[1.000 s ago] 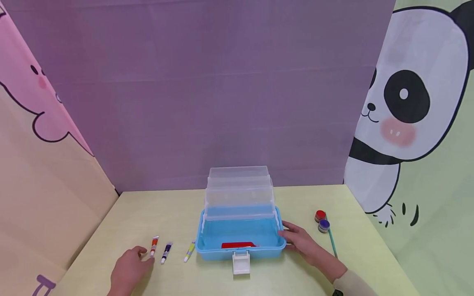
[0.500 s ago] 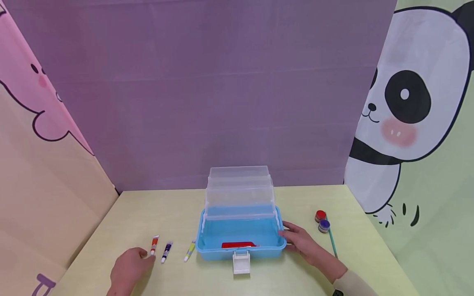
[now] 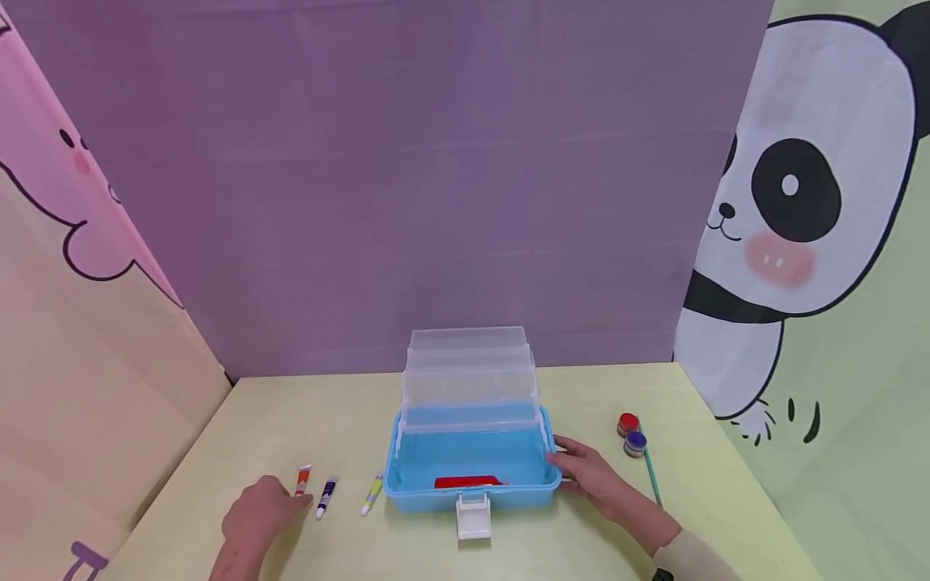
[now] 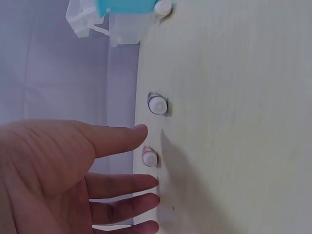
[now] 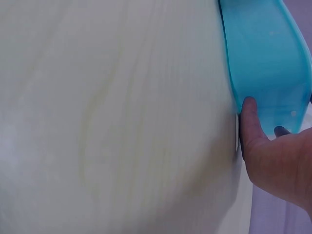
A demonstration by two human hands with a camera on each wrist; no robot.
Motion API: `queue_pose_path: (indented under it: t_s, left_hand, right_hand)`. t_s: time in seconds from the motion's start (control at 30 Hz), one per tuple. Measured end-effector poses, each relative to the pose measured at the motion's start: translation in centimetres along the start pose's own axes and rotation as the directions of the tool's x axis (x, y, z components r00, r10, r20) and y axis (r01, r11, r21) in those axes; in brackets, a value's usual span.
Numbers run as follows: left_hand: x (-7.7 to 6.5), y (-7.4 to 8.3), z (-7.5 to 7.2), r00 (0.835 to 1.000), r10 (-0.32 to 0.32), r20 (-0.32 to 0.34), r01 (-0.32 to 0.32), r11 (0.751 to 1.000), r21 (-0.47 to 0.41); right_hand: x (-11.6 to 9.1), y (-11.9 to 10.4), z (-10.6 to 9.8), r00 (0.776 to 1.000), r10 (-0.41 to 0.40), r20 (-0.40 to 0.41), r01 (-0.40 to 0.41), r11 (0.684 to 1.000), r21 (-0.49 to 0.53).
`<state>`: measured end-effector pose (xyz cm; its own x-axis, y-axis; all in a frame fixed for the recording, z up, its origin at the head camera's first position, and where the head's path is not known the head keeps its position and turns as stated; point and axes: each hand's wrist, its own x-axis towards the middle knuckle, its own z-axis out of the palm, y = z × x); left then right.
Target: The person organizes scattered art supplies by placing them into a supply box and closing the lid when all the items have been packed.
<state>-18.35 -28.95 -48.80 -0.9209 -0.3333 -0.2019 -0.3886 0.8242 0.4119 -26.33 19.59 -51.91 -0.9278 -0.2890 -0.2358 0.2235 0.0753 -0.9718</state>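
My left hand (image 3: 263, 516) hovers around the cap end of an orange paint tube (image 3: 303, 479). In the left wrist view the thumb (image 4: 119, 139) and the other fingers are spread apart, with the tube's white cap (image 4: 150, 158) between them. A dark blue paint tube (image 3: 326, 499) lies to the right, then a yellow one (image 3: 372, 495). My right hand (image 3: 592, 480) rests against the right side of a light blue plastic box (image 3: 407, 502), fingers fairly straight on its wall. The box's clear lid (image 3: 468, 379) stands raised, and a red object (image 3: 467, 481) lies inside.
To the right of the box stand a red-lidded paint pot (image 3: 628, 424) and a purple-lidded one (image 3: 635, 443), beside a thin green stick (image 3: 653, 476). The box's white latch (image 3: 474, 516) hangs at the front. A purple cloth (image 3: 436, 202) rises behind the table (image 3: 407, 557).
My left hand has shifted slightly forward and turned over the orange tube's cap end, hiding more of it. The right hand and the box stay where they were.
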Motion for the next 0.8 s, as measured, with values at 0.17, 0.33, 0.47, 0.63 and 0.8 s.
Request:
queue_pose_path:
  t_s: [0.17,0.33,0.47,0.63,0.8]
  left_hand:
    - [0.4,0.7,0.0,1.000,-0.020,-0.009,0.021,0.999,0.034]
    - [1.0,0.6,0.1,1.000,-0.017,-0.012,0.018,0.999,0.048]
    - [1.3,0.4,0.2,1.000,-0.015,-0.015,0.016,0.999,0.049]
    - [1.6,0.2,0.3,1.000,-0.010,-0.029,0.012,0.998,0.056]
    - [1.7,0.1,0.2,1.000,-0.004,-0.030,0.006,0.998,0.062]
  right_hand:
    - [-0.1,0.0,0.0,1.000,-0.002,0.003,0.002,1.000,-0.001]
    - [-0.1,0.0,0.0,1.000,0.003,0.003,-0.003,1.000,-0.002]
    - [-0.3,-0.1,0.0,1.000,0.003,0.004,-0.003,1.000,-0.004]
    - [-0.3,-0.2,0.1,1.000,-0.001,0.009,0.001,1.000,-0.001]
    - [-0.2,-0.1,0.0,1.000,0.001,0.015,-0.001,1.000,-0.003]
